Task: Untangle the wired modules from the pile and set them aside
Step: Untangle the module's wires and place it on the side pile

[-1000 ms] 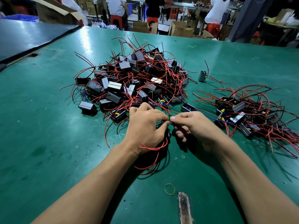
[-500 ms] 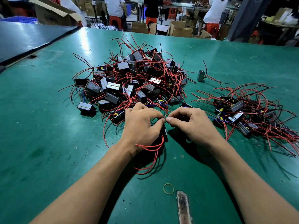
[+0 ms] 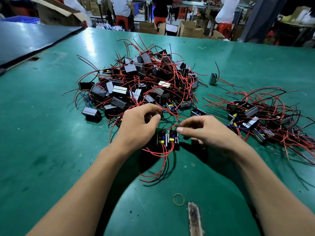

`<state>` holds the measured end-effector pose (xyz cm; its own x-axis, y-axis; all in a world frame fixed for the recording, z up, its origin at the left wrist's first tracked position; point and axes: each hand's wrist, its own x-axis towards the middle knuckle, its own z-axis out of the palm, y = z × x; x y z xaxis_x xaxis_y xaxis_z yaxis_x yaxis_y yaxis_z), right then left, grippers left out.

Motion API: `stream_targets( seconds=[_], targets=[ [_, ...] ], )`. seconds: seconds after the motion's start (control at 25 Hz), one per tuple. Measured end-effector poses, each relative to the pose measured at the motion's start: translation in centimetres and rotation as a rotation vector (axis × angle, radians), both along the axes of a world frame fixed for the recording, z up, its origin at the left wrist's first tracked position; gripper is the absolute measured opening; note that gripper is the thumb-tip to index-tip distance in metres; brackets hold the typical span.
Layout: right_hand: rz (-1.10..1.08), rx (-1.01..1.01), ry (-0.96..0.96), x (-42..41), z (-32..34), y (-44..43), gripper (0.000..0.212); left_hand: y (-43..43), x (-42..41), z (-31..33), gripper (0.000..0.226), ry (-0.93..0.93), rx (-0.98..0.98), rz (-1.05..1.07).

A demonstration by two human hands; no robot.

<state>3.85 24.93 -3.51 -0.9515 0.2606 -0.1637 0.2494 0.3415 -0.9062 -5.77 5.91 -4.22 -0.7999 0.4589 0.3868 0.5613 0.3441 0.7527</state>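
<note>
A big tangled pile of black wired modules (image 3: 144, 82) with red leads lies on the green table (image 3: 42, 133) ahead of me. A smaller sorted heap of modules (image 3: 252, 116) lies at the right. Between my hands sit two modules with yellow and blue parts (image 3: 167, 139), their red and black leads trailing toward me. My left hand (image 3: 138, 128) has its fingers curled against these modules, with the index finger and thumb bent over wires near the pile's edge. My right hand (image 3: 209, 133) pinches a red wire between thumb and forefinger just above the two modules.
One lone module (image 3: 213, 79) stands between the pile and the heap. A rubber band (image 3: 179, 199) and a worn brown patch (image 3: 194, 218) lie near the front edge. A dark board (image 3: 25, 40) borders the table at the left. People and cardboard boxes are beyond the far edge.
My hands have drawn apart from where their fingertips met. The two modules now show between them, and my left index finger and thumb have opened a little.
</note>
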Motion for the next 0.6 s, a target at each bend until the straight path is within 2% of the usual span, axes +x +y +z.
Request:
stream_targets(
  seconds=[0.08,0.2,0.28,0.44,0.6],
  targets=[
    [0.005,0.125,-0.013,-0.1,-0.2,-0.4,0.036,-0.1,0.0,0.0,0.013,-0.01,-0.055,-0.003],
    [0.042,0.273,0.006,-0.4,-0.7,-1.2,0.026,0.0,0.2,0.0,0.012,-0.038,-0.092,-0.054],
    [0.08,0.269,0.017,-0.4,-0.7,-1.1,0.018,0.2,0.4,-0.1,0.014,-0.072,-0.129,-0.094],
    [0.195,0.242,0.003,-0.2,-0.4,0.1,0.021,0.1,0.4,0.1,0.019,-0.221,-0.121,-0.121],
    [0.288,0.126,-0.036,0.0,-0.2,1.1,0.024,-0.3,0.3,0.7,0.019,-0.415,-0.078,-0.19]
  ],
)
